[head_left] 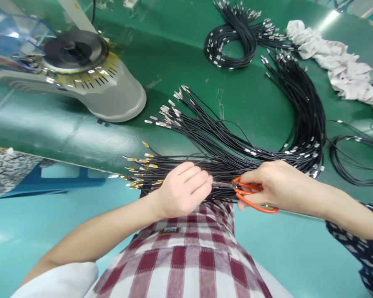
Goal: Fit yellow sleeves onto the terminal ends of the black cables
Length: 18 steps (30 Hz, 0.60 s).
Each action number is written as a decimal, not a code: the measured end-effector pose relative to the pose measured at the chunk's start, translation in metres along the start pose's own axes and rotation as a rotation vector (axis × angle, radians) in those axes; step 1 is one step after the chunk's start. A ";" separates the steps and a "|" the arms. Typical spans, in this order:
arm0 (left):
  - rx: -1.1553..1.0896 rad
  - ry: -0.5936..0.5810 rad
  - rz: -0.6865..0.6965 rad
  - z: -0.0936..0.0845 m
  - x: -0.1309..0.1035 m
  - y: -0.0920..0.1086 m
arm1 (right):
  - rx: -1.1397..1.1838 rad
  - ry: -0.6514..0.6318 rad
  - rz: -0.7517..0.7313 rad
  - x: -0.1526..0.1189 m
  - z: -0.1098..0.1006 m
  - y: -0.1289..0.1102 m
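My left hand (pixel 186 189) is closed, knuckles up, over a bundle of black cables (pixel 174 161) with yellow-marked metal ends; what lies inside its fingers is hidden. From the right, my right hand (pixel 270 184) grips the orange handles of a pair of scissors (pixel 256 206). The metal blades point left and reach the fingers of my left hand, where their tips are hidden. Behind both hands, more black cables with silver ends (pixel 309 103) fan out to the left and curve up at the right.
A grey machine with a round black disc (pixel 71 51) stands at the left. Farther back on the green table (pixel 174 49) lies a coiled cable bundle (pixel 231 45), beside crumpled white cloth (pixel 335 62). A loose coil (pixel 354 161) is at right. A blue stool (pixel 68 182) stands below the table edge.
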<state>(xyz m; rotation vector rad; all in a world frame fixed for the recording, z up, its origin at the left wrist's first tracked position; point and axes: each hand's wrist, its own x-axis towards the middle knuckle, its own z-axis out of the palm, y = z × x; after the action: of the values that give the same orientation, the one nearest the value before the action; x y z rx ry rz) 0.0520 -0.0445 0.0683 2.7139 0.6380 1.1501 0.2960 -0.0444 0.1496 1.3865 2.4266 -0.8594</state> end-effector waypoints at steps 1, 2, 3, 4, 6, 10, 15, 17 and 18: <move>0.040 0.021 0.025 0.001 0.000 0.001 | -0.014 -0.011 0.009 0.000 0.000 -0.001; 0.073 0.045 0.043 0.001 -0.001 0.001 | -0.030 -0.027 0.019 0.000 0.000 -0.002; 0.093 0.069 0.058 0.002 -0.001 0.002 | -0.042 -0.046 0.028 0.000 -0.001 -0.003; 0.104 0.088 0.068 0.003 -0.001 0.002 | -0.050 -0.065 0.036 0.000 0.000 -0.004; 0.102 0.099 0.072 0.004 -0.001 0.002 | -0.047 -0.093 0.049 0.000 0.000 -0.005; 0.098 0.093 0.076 0.003 -0.004 0.001 | 0.016 -0.113 0.060 0.002 0.003 -0.002; 0.090 0.090 0.058 0.002 -0.007 0.001 | 0.204 -0.193 0.095 0.005 0.006 0.002; 0.074 0.078 0.053 0.002 -0.009 0.000 | 0.305 -0.239 0.121 0.007 0.009 0.003; 0.066 0.074 0.051 0.003 -0.010 0.000 | 0.347 -0.249 0.131 0.007 0.010 0.003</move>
<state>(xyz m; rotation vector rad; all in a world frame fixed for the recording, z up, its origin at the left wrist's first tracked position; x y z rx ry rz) 0.0473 -0.0490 0.0596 2.7688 0.6316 1.2691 0.2942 -0.0442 0.1367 1.4285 2.0448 -1.3765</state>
